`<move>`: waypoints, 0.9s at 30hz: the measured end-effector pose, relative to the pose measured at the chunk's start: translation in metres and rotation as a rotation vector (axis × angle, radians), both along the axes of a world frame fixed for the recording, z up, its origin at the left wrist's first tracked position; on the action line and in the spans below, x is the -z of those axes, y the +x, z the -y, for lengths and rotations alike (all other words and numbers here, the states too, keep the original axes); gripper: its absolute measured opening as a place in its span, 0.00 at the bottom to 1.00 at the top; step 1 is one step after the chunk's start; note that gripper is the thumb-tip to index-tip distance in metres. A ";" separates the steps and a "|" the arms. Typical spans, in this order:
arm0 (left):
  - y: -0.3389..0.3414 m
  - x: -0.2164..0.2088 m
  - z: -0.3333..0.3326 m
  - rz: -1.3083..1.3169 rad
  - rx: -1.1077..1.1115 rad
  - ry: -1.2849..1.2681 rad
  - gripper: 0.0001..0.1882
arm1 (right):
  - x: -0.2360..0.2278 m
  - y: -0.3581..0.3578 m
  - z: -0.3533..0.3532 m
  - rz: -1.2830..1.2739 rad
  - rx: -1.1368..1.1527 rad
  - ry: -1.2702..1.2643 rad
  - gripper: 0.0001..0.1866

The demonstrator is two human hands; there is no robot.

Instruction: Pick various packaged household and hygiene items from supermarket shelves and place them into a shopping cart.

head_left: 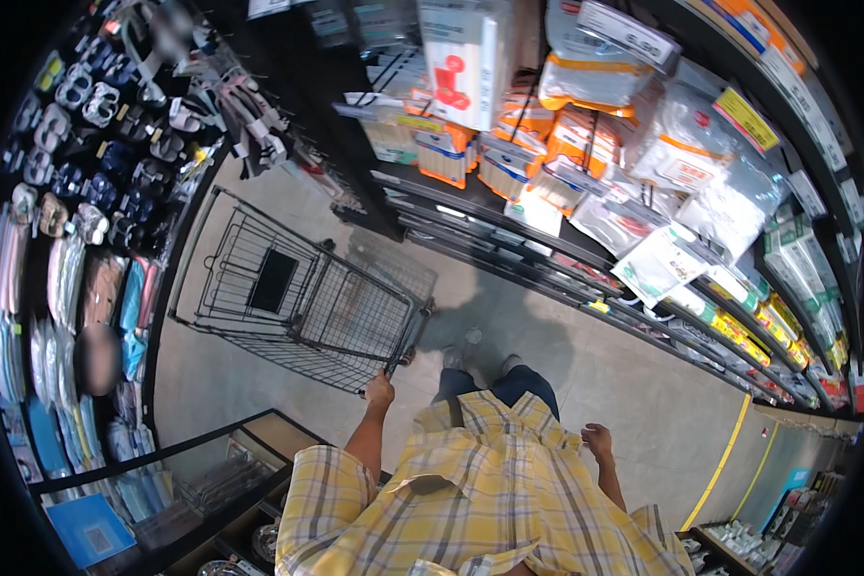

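My left hand (379, 388) is closed round the end of the handle of a dark wire shopping cart (355, 312). The cart stands tilted across the aisle to my left, its wire basket bare except for a dark panel (274, 280). My right hand (597, 440) hangs by my side, away from the shelves, its fingers loosely bent and a little apart. I see nothing in it.
Ahead and to the right runs a shelf (509, 213) with hanging orange and clear packs. A rack of slippers (96, 216) and folded goods lines the left. A glass-sided display case (192, 490) stands close at lower left. A yellow line (722, 461) crosses the floor.
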State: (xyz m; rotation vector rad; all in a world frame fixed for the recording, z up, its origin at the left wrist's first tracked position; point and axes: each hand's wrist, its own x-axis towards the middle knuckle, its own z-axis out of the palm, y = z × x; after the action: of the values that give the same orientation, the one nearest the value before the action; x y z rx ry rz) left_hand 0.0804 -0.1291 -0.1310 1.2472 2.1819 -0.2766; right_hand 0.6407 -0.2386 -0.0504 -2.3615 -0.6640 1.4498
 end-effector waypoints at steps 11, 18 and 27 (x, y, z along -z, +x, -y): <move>0.060 0.028 0.032 -0.016 0.040 -0.008 0.18 | 0.011 0.090 0.035 0.037 -0.024 -0.010 0.17; 0.076 0.026 0.057 -0.044 0.056 -0.071 0.19 | -0.011 0.112 -0.031 0.244 -0.358 0.389 0.15; 0.096 0.013 0.046 -0.030 0.150 -0.084 0.21 | -0.196 0.105 -0.195 0.295 -0.190 0.878 0.15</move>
State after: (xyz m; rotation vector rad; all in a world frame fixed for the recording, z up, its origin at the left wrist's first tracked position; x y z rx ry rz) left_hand 0.1766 -0.1753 -0.1442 1.3691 2.0822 -0.4462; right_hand 0.7457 -0.0434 0.1456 -1.8202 -1.3018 0.6269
